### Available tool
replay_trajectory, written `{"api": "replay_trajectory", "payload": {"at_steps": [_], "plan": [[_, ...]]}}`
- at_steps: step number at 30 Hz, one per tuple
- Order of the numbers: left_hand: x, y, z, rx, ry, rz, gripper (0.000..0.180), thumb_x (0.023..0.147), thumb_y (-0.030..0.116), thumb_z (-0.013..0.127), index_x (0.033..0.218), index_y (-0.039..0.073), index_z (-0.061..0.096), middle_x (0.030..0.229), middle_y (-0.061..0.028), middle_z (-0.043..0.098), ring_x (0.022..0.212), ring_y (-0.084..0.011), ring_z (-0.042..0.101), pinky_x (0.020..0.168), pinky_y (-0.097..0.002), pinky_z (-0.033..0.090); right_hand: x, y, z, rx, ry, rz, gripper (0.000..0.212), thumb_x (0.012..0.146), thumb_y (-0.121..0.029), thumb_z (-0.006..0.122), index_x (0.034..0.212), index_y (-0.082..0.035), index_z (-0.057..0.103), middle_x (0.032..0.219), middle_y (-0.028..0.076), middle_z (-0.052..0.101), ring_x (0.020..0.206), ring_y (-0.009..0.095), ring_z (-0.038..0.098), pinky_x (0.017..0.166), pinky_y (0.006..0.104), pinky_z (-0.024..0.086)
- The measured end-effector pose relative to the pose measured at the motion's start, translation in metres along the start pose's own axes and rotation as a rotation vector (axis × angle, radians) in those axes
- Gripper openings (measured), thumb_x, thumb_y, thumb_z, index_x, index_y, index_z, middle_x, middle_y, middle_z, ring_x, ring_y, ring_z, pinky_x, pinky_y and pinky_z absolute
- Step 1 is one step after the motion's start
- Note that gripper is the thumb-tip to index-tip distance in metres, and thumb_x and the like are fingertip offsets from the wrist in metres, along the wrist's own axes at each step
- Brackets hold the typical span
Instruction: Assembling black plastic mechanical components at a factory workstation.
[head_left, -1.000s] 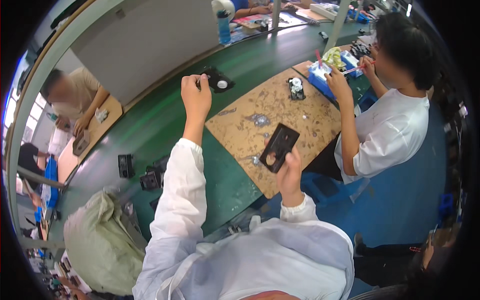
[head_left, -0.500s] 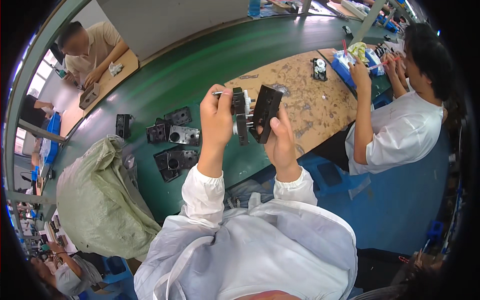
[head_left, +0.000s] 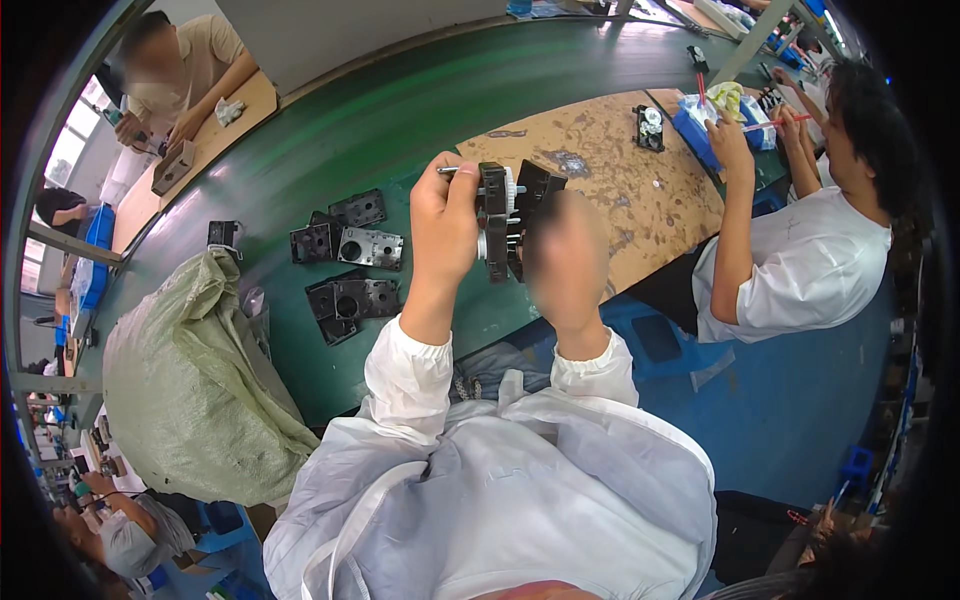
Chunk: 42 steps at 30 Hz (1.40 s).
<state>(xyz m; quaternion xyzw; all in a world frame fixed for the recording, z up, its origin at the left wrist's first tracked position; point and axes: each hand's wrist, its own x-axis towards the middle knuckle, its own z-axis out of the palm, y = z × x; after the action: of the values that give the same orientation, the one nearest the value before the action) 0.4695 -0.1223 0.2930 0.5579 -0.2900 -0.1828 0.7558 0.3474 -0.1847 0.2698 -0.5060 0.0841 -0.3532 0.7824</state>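
Observation:
My left hand [head_left: 445, 225] is closed around a black plastic gear housing [head_left: 494, 235] with white gears and pins on its right side. A thin metal rod [head_left: 450, 169] sticks out to the left by its thumb. My right hand [head_left: 570, 265] is smeared, so its fingers do not show clearly. It is at a black box-shaped plastic cover [head_left: 541, 185], partly hidden behind hand and housing. Housing and cover stand upright side by side above the bench; whether they touch, I cannot tell. Several black plastic housing parts [head_left: 370, 248] lie left of my left hand.
A green bench [head_left: 400, 110] carries a brown board [head_left: 640, 210] with another gear assembly [head_left: 648, 128]. A large pale green sack [head_left: 190, 390] bulges at the left. One co-worker [head_left: 800, 250] sits at the right beside blue bins [head_left: 695, 130]; another [head_left: 185, 80] works at far left.
The cover has come closer to the gear housing and now sits partly behind it. My right hand has turned and moved up with it. The left hand keeps hold of the housing.

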Motion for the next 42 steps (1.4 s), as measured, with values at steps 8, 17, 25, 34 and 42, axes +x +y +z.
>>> {"api": "replay_trajectory", "payload": {"at_steps": [8,17,25,34,42], "plan": [[0.003,-0.007,0.002,-0.097,0.048,0.013,0.017,0.097,0.016,0.050,0.084,0.005,0.055,0.069,-0.0001,0.055,0.060,-0.0070,0.043,0.054,-0.0216,0.036,0.000,-0.003,-0.001,0.009,0.003,0.016,0.064,0.091,-0.023,0.050,0.146,0.003,0.031,0.135,0.016,0.048,0.117,0.022,0.050,0.098,0.0297,0.040],[0.002,-0.009,0.000,-0.074,0.059,-0.035,0.017,0.096,0.016,0.050,0.084,0.005,0.056,0.070,-0.0012,0.056,0.062,-0.0078,0.044,0.057,-0.0220,0.036,0.002,0.006,-0.012,-0.034,-0.073,0.044,0.061,0.095,-0.021,0.052,0.147,0.004,0.032,0.134,0.016,0.051,0.115,0.020,0.054,0.095,0.0276,0.044],[0.004,-0.018,-0.003,-0.087,0.141,-0.044,0.017,0.095,0.016,0.050,0.084,0.004,0.057,0.070,-0.0019,0.057,0.061,-0.0095,0.044,0.057,-0.0240,0.037,0.009,0.011,-0.016,0.010,-0.172,0.063,0.059,0.099,-0.025,0.054,0.146,0.004,0.033,0.128,0.014,0.057,0.105,0.017,0.060,0.086,0.0228,0.048],[0.000,-0.016,-0.006,0.101,0.150,0.027,0.018,0.095,0.015,0.050,0.085,0.002,0.056,0.070,-0.0039,0.057,0.061,-0.0108,0.045,0.058,-0.0256,0.039,0.012,0.018,-0.019,0.066,-0.184,0.098,0.056,0.100,-0.026,0.055,0.143,0.004,0.037,0.125,0.014,0.058,0.102,0.015,0.061,0.083,0.0228,0.049],[-0.004,-0.014,-0.003,0.229,0.143,0.076,0.018,0.096,0.015,0.050,0.086,0.001,0.055,0.069,-0.0057,0.057,0.061,-0.0121,0.046,0.057,-0.0274,0.040,0.013,0.019,-0.026,-0.042,-0.160,0.075,0.057,0.097,-0.022,0.059,0.143,0.005,0.039,0.123,0.015,0.059,0.099,0.015,0.060,0.082,0.0228,0.049]]}}
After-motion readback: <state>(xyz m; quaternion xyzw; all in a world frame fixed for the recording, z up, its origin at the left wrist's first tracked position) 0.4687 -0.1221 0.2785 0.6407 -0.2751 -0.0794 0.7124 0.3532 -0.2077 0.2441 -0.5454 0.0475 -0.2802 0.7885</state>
